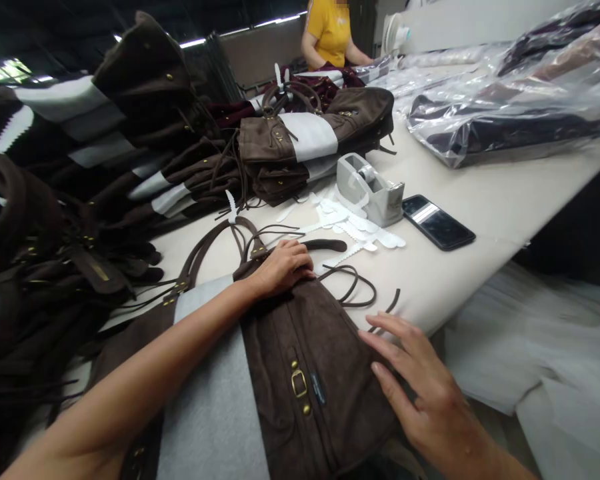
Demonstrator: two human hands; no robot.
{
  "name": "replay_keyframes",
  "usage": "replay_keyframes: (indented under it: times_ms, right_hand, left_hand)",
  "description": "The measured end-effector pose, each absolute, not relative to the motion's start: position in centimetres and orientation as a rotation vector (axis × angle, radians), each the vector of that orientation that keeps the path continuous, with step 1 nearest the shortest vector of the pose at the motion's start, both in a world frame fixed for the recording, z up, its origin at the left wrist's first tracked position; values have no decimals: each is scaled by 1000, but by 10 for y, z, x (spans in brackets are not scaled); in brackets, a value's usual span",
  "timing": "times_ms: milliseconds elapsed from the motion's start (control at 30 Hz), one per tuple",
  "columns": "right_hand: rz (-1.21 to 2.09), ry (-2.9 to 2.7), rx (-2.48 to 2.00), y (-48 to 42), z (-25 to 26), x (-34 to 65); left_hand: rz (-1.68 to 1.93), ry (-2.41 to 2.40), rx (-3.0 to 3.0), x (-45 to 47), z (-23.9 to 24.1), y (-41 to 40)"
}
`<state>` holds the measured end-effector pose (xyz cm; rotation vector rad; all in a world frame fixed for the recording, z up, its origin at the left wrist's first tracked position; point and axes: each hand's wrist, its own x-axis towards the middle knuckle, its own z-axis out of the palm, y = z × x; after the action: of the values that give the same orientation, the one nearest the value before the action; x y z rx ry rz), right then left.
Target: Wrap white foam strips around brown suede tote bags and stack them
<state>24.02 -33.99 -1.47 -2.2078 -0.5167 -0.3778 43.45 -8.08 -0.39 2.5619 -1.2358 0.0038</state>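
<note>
A dark brown suede-like handbag (325,333) lies on the table in front of me, with a pale grey wrap band (220,400) around its middle and brass buckle fittings. My left hand (285,267) reaches across the band and has its fingers curled down at the bag's top edge, beside a dark strap end (330,245). What lies under those fingers is hidden. At the bag's right edge, my right hand (420,373) is open, fingers apart, holding nothing. The looped handles (200,253) carry a white paper strip (231,208), and thin cords (355,283) trail onto the table.
Beyond the bag are white scalloped strips (353,223), a grey tape dispenser (373,193) and a phone (437,222). Stacked brown bags (315,137) stand behind, more pile up at left (145,133). Plastic-wrapped bags (510,127) lie right. A person in yellow (330,33) stands at the far end.
</note>
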Motion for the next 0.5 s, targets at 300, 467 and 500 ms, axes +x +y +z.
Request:
replay_keyframes:
  times_ms: [300,467,500]
  right_hand:
    - [-265,-1061,-2393,-287,-6,294]
    - [-382,-1201,-2457,-284,-72,301]
    - [-430,-1253,-2430,-288,-80,305]
  left_hand:
    - [7,-1136,2572,423,1,-83]
    - [56,-918,2627,399,50,-53]
    - [101,-848,2643,388,66,-36]
